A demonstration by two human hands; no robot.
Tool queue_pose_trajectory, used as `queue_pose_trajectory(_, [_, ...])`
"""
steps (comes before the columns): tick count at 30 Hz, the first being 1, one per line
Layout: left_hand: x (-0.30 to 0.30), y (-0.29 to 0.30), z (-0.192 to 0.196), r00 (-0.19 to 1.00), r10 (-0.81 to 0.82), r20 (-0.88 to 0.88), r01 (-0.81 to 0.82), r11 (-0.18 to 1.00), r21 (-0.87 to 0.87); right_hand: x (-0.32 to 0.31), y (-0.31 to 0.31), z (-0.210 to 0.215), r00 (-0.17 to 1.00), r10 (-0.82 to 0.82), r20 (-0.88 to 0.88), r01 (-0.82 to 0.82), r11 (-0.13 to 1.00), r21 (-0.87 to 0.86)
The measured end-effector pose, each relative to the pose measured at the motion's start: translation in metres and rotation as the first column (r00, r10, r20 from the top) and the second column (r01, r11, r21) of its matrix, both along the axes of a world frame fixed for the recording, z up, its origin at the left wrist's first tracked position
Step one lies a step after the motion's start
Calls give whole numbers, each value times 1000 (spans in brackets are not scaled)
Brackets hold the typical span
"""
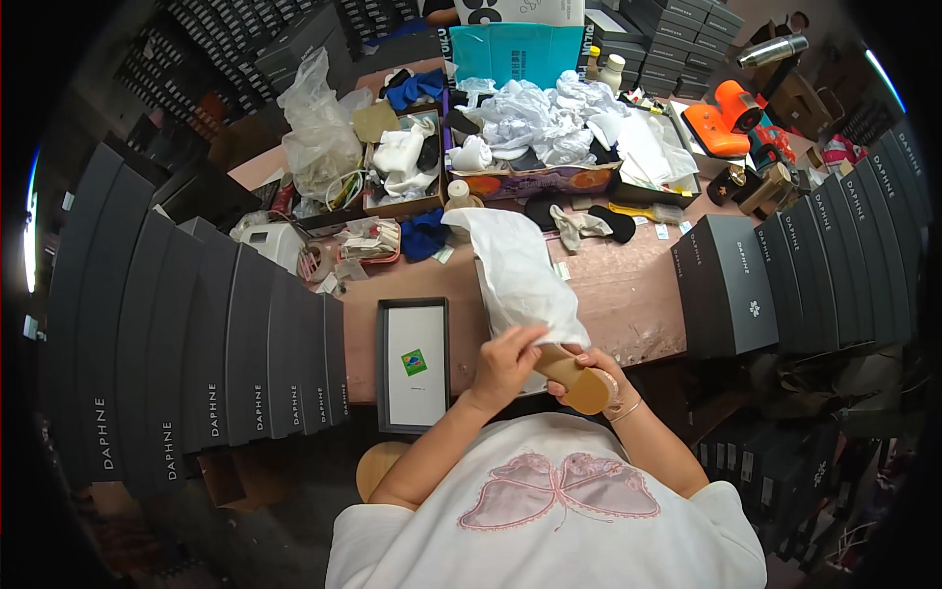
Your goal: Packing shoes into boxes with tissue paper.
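Note:
My right hand is wrapped round the heel end of a shoe with a tan sole. The shoe's front part is hidden under a white sheet of tissue paper, or a thin white bag; which one I cannot tell. My left hand pinches the near edge of this white sheet, just left of the shoe. From there the sheet stretches away over the middle of the table. Left of it, a shallow dark box or lid with a white inside and a green sticker lies at the table's front edge.
Dark shoeboxes stand in rows on the left and right. At the back, a carton overflows with crumpled white paper. An orange tape dispenser sits back right, a plastic bag back left, and a yellow-handled brush beyond the sheet.

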State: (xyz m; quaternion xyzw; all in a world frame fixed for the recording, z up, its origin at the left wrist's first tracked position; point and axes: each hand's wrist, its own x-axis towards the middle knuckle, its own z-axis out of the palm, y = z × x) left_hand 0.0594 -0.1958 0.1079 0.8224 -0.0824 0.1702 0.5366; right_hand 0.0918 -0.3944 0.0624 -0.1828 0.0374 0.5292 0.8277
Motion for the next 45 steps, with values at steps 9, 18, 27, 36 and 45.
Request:
queue_pose_trajectory(9, [-10, -38, 35, 922, -233, 309, 194, 969, 150, 34, 55, 16, 777, -504, 377, 602, 771, -209])
queue_pose_trajectory(18, [-43, -49, 8, 830, -557, -27, 541, 791, 286, 46, 44, 16, 697, -530, 483, 698, 655, -289])
queue_pose_trajectory(27, [-25, 20, -50, 836, -222, -502, -457, 226, -861, -15, 84, 74, 455, 30, 890, 537, 788, -302])
queue_pose_trajectory(36, [3, 125, 43, 826, -290, -484, 170, 946, -276, 19, 0, -2, 949, -51, 310, 99, 985, -141])
queue_pose_trajectory(45, [31, -86, -79, 782, -321, -535, -94, 787, -609, 11, -47, -32, 934, -160, 320, 309, 811, -496])
